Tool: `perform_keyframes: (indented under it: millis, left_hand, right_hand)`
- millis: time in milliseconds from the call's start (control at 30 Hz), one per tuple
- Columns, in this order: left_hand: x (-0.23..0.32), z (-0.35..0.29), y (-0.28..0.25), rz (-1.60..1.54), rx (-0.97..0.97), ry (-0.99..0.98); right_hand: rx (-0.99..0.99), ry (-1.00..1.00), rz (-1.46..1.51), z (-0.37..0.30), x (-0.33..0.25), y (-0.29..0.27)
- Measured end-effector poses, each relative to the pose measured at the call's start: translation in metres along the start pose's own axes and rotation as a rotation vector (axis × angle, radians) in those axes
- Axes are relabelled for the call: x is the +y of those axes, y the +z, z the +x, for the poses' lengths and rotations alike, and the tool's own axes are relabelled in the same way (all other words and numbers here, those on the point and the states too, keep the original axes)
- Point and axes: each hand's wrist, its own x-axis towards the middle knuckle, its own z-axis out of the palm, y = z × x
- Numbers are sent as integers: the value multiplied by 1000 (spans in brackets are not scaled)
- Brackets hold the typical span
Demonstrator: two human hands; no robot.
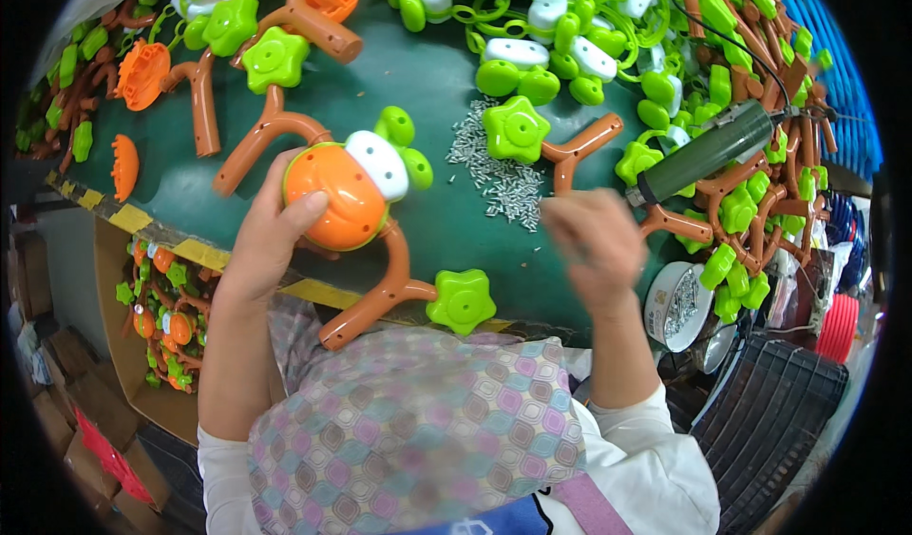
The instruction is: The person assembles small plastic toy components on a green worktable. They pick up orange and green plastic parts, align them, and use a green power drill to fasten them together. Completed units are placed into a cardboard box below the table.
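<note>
My left hand (264,236) is closed round an orange toy animal head (337,202), its thumb across the glossy front. White eyes (378,162) and green round ears are on this toy. From its lower side runs a brown forked branch (397,259) with a green star-shaped piece (462,301) on one arm. My right hand (598,250) is smeared by motion, its fingers unclear, beside another brown forked branch (587,143) with a green star piece (516,129). Small silver screws (494,169) lie scattered on the green table between my hands.
A dark green power screwdriver (712,152) with a cord lies at right, against piled brown branches. A white tub of screws (676,305) sits below it. Green-and-white parts (560,36) heap up at the back. A cardboard box (123,345) of similar toys stands lower left.
</note>
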Motion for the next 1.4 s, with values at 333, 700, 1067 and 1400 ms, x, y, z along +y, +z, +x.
perform_keyframes:
  millis: [333, 700, 1067, 1400]
  left_hand:
    - [1, -2, 3, 28, 27, 2]
    - [-3, -1, 0, 3, -4, 54]
    - [-3, 0, -1, 2, -29, 71]
    - [-2, -2, -2, -4, -29, 24]
  right_hand:
    - [-299, 17, -80, 30, -7, 77]
    - [-332, 486, 874, 41, -66, 89]
    - [-346, 746, 906, 43, -64, 83]
    - [701, 562, -66, -6, 68, -62]
